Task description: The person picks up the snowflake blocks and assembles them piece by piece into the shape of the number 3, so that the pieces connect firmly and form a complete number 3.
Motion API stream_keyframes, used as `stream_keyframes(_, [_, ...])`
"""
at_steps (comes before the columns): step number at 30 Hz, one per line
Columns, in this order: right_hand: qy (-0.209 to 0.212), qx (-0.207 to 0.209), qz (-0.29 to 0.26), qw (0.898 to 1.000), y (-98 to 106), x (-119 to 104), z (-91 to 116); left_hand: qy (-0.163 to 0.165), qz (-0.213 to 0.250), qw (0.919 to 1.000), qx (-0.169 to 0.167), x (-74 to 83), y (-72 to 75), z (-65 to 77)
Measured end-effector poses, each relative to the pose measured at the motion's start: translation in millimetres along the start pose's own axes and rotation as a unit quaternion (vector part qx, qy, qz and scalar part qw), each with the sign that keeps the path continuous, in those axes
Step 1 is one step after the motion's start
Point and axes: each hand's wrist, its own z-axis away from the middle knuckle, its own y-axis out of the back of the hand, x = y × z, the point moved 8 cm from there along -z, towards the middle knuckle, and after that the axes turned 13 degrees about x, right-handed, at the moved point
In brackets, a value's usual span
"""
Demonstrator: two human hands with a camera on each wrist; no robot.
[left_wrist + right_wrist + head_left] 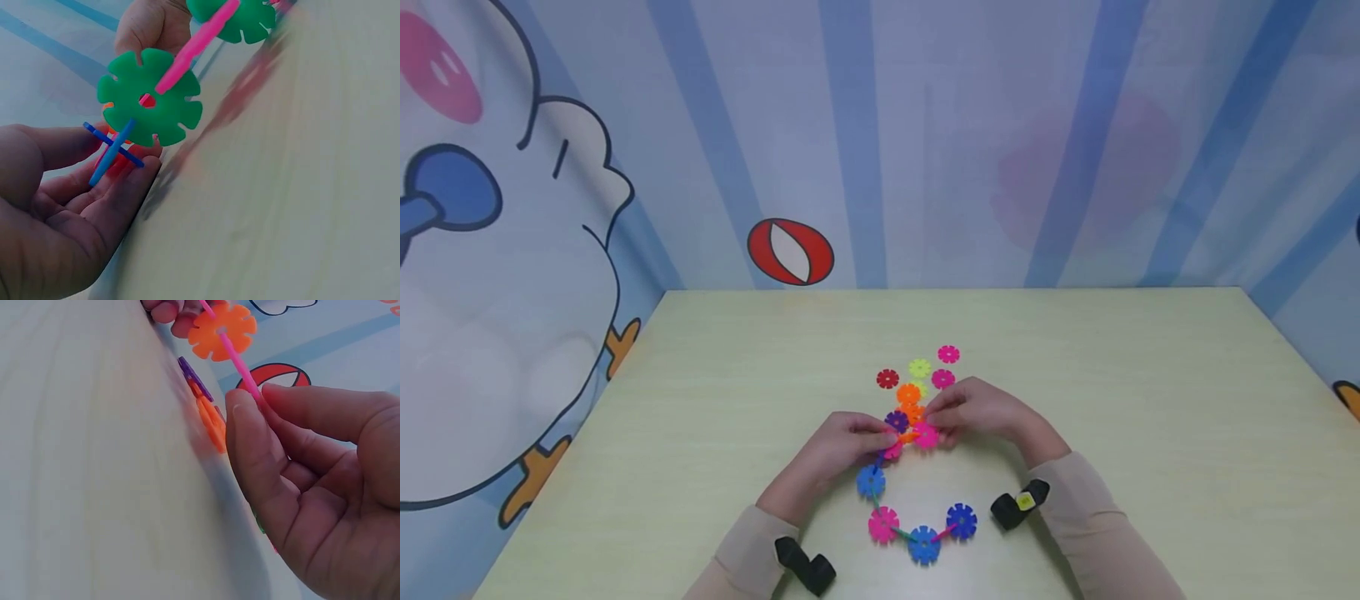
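Note:
A curved chain of plastic snowflake discs lies partly on the table, its far end between both hands. My left hand (846,442) pinches the chain by a pink disc (892,451), next to an orange disc (223,331) seen face-on in the right wrist view. With thumb and fingertips, my right hand (981,410) grips a pink disc (926,436) that joins the orange one. Blue discs (924,546) and another pink disc (883,525) make up the nearer part. In the left wrist view a green disc (134,81) stands across the chain.
Just beyond the hands lie loose discs: a dark red one (887,379), a yellow one (920,367), a pink one (948,354), orange ones (908,393) and a purple one (896,421). The pale table (1150,375) ends at a printed backdrop (955,167).

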Motion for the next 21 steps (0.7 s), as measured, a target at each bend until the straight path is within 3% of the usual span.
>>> stream_keyframes(6, [-0.005,-0.006,-0.018,1.0,2.3,-1.3,0.9,0.006,-0.002,1.0,0.004,-1.8,1.2,-1.4])
stream_keyframes(16, [0.012,-0.023,-0.003,1.0,-4.4,0.7,0.2,-0.001,-0.028,0.9995,0.016,0.4,4.1,0.0])
stream_keyframes(21, [0.007,0.009,0.021,1.0,0.5,0.8,0.3,-0.007,-0.042,0.999,0.017,1.9,5.1,1.4])
